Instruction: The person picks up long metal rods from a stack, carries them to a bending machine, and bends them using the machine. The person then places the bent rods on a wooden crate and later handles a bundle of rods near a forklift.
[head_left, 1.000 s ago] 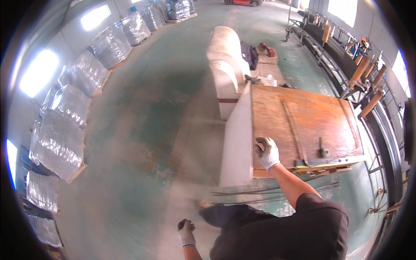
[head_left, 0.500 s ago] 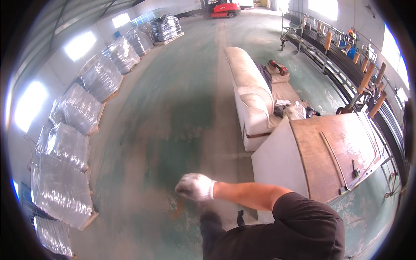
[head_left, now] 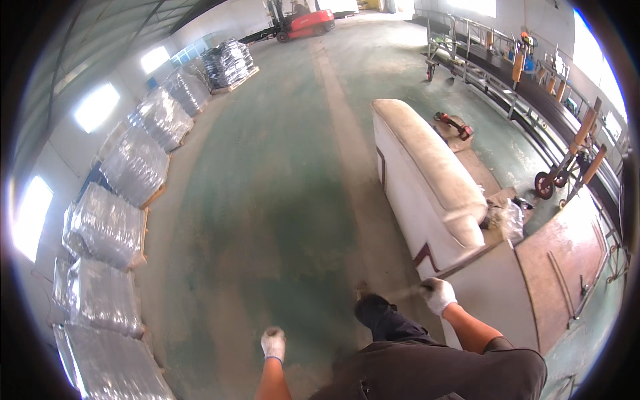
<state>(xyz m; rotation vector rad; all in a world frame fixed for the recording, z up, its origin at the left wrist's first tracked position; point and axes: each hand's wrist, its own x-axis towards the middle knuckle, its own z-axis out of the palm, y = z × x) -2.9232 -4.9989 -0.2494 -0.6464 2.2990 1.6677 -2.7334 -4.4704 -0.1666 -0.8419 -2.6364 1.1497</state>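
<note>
My left hand (head_left: 273,343), in a white work glove, hangs low over the green floor with its fingers curled into a fist; nothing shows in it. To the right, my right hand (head_left: 438,295), also gloved in white, is closed beside the near corner of a white-sided, brown-topped panel or box (head_left: 490,287). I cannot tell whether it touches that corner. A faint, thin blurred streak runs left from these fingers toward a brownish smear by my foot, too smeared to name. Ahead of the right hand stands a long, cream-padded white sofa-like piece (head_left: 427,173).
Wrapped pallet loads (head_left: 107,227) line the left wall. A red forklift (head_left: 307,25) stands at the far end. Behind the padded piece lies a red-and-black power tool (head_left: 455,125) on cardboard. Metal racks with long dark bars (head_left: 493,73) and a wheeled cart (head_left: 545,185) are at right.
My right hand has swung from the middle out to the right, beside the panel. My left hand has come into view. The view has shifted, and more of the forklift shows.
</note>
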